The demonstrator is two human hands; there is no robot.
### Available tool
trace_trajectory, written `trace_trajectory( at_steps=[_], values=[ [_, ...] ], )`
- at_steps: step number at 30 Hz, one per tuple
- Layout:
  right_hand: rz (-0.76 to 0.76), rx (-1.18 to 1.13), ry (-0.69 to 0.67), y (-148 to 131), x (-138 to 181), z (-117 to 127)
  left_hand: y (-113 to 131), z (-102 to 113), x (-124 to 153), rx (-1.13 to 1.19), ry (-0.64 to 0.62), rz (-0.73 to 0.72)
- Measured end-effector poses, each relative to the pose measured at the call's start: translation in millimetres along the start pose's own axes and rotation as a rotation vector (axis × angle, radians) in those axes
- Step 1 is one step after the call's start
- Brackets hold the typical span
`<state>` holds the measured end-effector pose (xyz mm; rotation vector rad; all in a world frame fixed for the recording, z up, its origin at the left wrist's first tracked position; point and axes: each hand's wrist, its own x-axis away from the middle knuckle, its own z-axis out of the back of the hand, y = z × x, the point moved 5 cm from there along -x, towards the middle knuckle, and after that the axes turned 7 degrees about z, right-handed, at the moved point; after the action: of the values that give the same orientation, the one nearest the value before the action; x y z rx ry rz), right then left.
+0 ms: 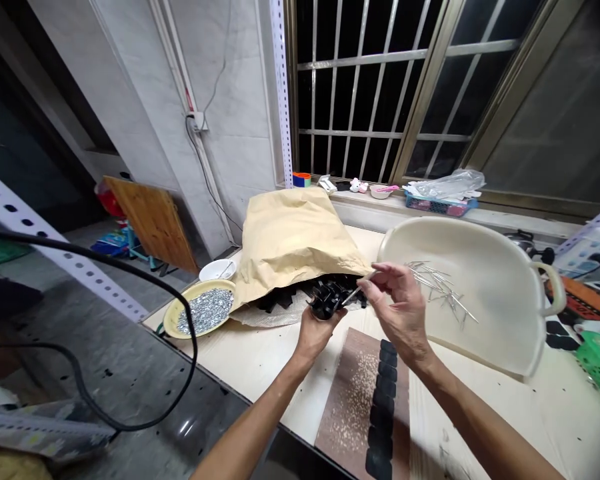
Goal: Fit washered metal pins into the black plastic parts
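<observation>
The left hand (316, 335) is turned up at the end of a forearm slanting forward and to the right, its fingers curled around a clump of black pieces (325, 300). The right hand (403, 317), its forearm slanting forward and to the left, pinches a thin rod (353, 293) between thumb and fingertips. The rod slopes down toward the clump; whether it passes through a piece cannot be told.

Dark marks on an orange thing (587, 299), well to the right of the hands, are too blurred to read.

The clump sits in the left hand, left of the right hand and just before the mouth of a paper bag (300, 230). Nearer than the hands lies a board (337, 400) with a row of black pads (381, 413). Right of the right hand, more rods (443, 287) lie in a basin (500, 327).
</observation>
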<state>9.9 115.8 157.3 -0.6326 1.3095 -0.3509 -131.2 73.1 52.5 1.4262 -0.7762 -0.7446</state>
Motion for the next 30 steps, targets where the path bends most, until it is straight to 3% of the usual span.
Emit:
trace_trajectory(
  at_steps=[5, 19, 21, 25, 27, 30],
  values=[
    [0.025, 0.064, -0.079, 9.3, 9.3, -14.8, 1.4, -8.8, 4.6, 0.041, -0.107, 0.016],
    [0.098, 0.213, -0.273, 39.3, 22.4, -3.8, -4.8, -22.9, -9.3, -0.042, -0.076, 0.039],
    [0.003, 0.334, -0.256, 64.9, 19.2, 14.3, -1.6, -19.1, -6.9, -0.075, -0.044, 0.015],
    [-0.436, 0.904, -0.318, 153.0, 15.9, 71.6, 7.5, -5.1, 0.4, -0.088, 0.032, -0.096],
    [-0.566, 1.031, -0.374, 192.1, 18.1, 93.2, 10.7, -2.2, 1.2, -0.076, 0.046, -0.134],
    [-0.705, 1.136, -0.458, 232.1, 27.0, 107.1, 9.7, -5.3, -5.0, -0.031, 0.049, -0.061]
  ],
)
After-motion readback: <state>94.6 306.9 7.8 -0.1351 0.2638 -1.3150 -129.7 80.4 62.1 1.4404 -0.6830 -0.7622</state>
